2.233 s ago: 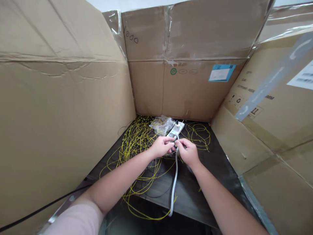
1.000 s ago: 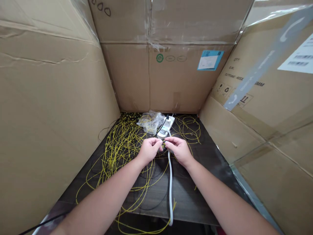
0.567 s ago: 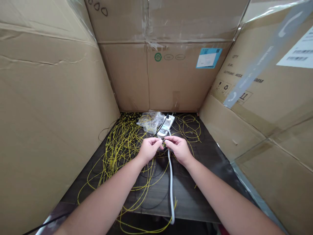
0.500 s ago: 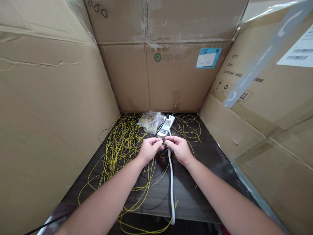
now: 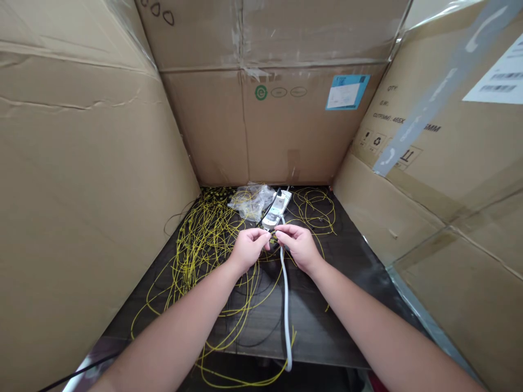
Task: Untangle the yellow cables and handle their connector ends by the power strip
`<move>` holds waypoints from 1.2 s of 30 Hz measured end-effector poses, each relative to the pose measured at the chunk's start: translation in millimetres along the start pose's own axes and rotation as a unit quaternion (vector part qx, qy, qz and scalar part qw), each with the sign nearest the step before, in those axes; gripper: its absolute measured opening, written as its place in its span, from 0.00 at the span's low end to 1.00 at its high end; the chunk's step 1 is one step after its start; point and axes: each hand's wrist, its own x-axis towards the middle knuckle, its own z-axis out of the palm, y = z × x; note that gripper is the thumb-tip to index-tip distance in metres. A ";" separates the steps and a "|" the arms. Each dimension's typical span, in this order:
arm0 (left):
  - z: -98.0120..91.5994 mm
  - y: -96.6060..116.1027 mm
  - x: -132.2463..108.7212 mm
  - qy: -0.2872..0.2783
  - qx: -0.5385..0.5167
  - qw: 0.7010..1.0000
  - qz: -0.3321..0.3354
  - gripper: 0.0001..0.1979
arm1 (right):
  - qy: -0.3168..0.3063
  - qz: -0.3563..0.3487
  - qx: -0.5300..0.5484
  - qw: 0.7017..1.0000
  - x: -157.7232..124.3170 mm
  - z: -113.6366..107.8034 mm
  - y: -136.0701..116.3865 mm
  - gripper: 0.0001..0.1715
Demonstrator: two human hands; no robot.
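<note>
Close together over the middle of the dark table, my left hand (image 5: pixel 248 249) and my right hand (image 5: pixel 301 247) face each other with thumbs and fingers pinched. A small dark piece shows between the fingertips, too small to name. A tangle of thin yellow wires (image 5: pixel 192 256) spreads to the left of and beneath my left hand. Just beyond the fingertips lies a white power strip (image 5: pixel 278 208), with a black cable (image 5: pixel 269 209) at its far end. From it a thick white cord (image 5: pixel 286 305) runs under the hands towards the near table edge.
Crumpled clear plastic (image 5: pixel 251 201) lies at the back, left of the strip. Looser yellow wire loops (image 5: pixel 312 209) rest at the back right. Tall cardboard boxes stand on the left (image 5: pixel 90 179), at the back (image 5: pixel 281 130) and on the right (image 5: pixel 441 179). The dark table's front edge (image 5: pixel 327 359) is near.
Both hands stay nearly in place, still pinched, with only slight finger movement. The whole view has shifted a little.
</note>
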 end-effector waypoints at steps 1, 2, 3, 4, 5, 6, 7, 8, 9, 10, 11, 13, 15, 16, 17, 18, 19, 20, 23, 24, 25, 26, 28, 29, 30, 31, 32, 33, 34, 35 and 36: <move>-0.1 -0.1 0.0 -0.003 -0.001 1.000 0.000 0.12 | -0.001 0.000 -0.001 1.000 -0.1 0.1 -0.1 0.17; -0.2 -0.1 0.0 -0.006 -0.002 1.000 -0.001 0.12 | -0.002 0.000 -0.003 1.000 -0.2 0.2 -0.2 0.16; -0.4 -0.2 -0.1 -0.008 -0.001 1.000 -0.002 0.12 | -0.004 0.000 -0.004 1.000 -0.2 0.2 -0.2 0.16; -0.5 -0.4 -0.1 -0.009 -0.001 1.000 -0.003 0.11 | -0.007 -0.001 -0.004 1.000 -0.3 0.1 -0.1 0.16; -0.5 -0.6 -0.1 -0.009 0.000 1.000 -0.004 0.11 | -0.009 -0.002 -0.005 1.000 -0.3 0.1 0.0 0.16; -0.5 -0.7 -0.1 -0.010 0.001 1.000 -0.005 0.11 | -0.013 -0.003 -0.007 1.000 -0.3 0.0 0.2 0.16; -0.5 -0.8 -0.1 -0.011 0.002 1.000 -0.006 0.11 | -0.016 -0.006 -0.009 1.000 -0.3 -0.1 0.4 0.16; -0.4 -0.9 0.0 -0.013 0.002 1.000 -0.008 0.11 | -0.019 -0.010 -0.014 1.000 -0.3 -0.2 0.6 0.16; -0.3 -0.9 0.1 -0.016 0.001 1.000 -0.010 0.11 | -0.022 -0.015 -0.021 0.999 -0.3 -0.2 0.7 0.16; -0.2 -0.9 0.1 -0.020 0.000 1.000 -0.013 0.11 | -0.023 -0.021 -0.031 0.999 -0.2 -0.2 0.8 0.16; -0.2 -0.9 0.2 -0.024 0.000 1.000 -0.016 0.12 | -0.023 -0.028 -0.043 0.998 -0.2 -0.1 0.9 0.16; -0.1 -1.3 0.3 -0.031 -0.003 0.999 -0.021 0.12 | -0.022 -0.043 -0.073 0.996 0.0 0.0 1.6 0.16; -0.3 -2.5 0.4 -0.035 -0.008 0.999 -0.024 0.12 | -0.018 -0.062 -0.105 0.992 0.2 -0.2 3.2 0.17; -0.5 -3.4 0.6 -0.035 -0.013 0.999 -0.027 0.12 | -0.013 -0.074 -0.120 0.990 0.3 -0.5 4.4 0.17; -0.6 -4.2 0.8 -0.033 -0.019 0.999 -0.030 0.11 | -0.008 -0.090 -0.134 0.987 0.5 -1.0 5.9 0.18; -0.7 -5.0 1.1 -0.032 -0.026 0.999 -0.035 0.11 | -0.005 -0.108 -0.147 0.983 0.6 -1.6 7.4 0.18; -0.8 -5.5 1.4 -0.030 -0.032 0.998 -0.041 0.11 | -0.002 -0.129 -0.159 0.979 0.8 -2.3 8.8 0.18; -0.8 -5.7 1.7 -0.029 -0.038 0.998 -0.046 0.11 | 0.000 -0.150 -0.171 0.974 0.9 -3.1 10.0 0.18; -0.3 -3.5 2.0 -0.030 -0.048 0.997 -0.052 0.12 | 0.006 -0.200 -0.210 0.957 1.1 -5.9 10.8 0.18; 0.0 -1.9 1.8 -0.029 -0.050 0.997 -0.051 0.13 | 0.008 -0.211 -0.227 0.951 1.0 -6.8 9.9 0.18; 0.3 -0.1 1.4 -0.027 -0.052 0.997 -0.050 0.13 | 0.007 -0.221 -0.248 0.943 0.8 -7.7 8.4 0.18; 0.6 1.7 0.9 -0.025 -0.053 0.997 -0.051 0.14 | 0.001 -0.232 -0.269 0.935 0.6 -8.6 6.4 0.18; 1.0 5.0 -0.2 -0.027 -0.055 0.997 -0.056 0.17 | -0.027 -0.259 -0.310 0.914 0.1 -10.5 1.7 0.18; 1.1 6.1 -0.7 -0.031 -0.054 0.996 -0.058 0.18 | -0.048 -0.275 -0.325 0.904 -0.3 -11.5 -0.7 0.19; 1.0 6.9 -1.2 -0.038 -0.052 0.996 -0.056 0.18 | -0.073 -0.288 -0.338 0.893 -0.6 -12.4 -2.9 0.21; 0.7 7.2 -1.5 -0.048 -0.048 0.996 -0.051 0.17 | -0.094 -0.299 -0.349 0.883 -0.9 -13.3 -4.9 0.22; 0.2 7.2 -1.7 -0.058 -0.044 0.996 -0.046 0.17 | -0.112 -0.306 -0.358 0.875 -1.2 -14.1 -6.4 0.23; -0.4 7.0 -1.8 -0.066 -0.041 0.996 -0.042 0.17 | -0.123 -0.311 -0.365 0.869 -1.5 -14.7 -7.6 0.24; -1.0 6.8 -1.8 -0.072 -0.040 0.996 -0.039 0.16 | -0.128 -0.313 -0.370 0.865 -1.7 -15.1 -8.4 0.24; -1.5 6.5 -1.9 -0.076 -0.042 0.995 -0.040 0.16 | -0.129 -0.314 -0.372 0.864 -1.8 -15.4 -8.8 0.24; -1.8 6.4 -1.9 -0.078 -0.047 0.995 -0.042 0.16 | -0.129 -0.316 -0.372 0.863 -1.9 -15.6 -8.9 0.24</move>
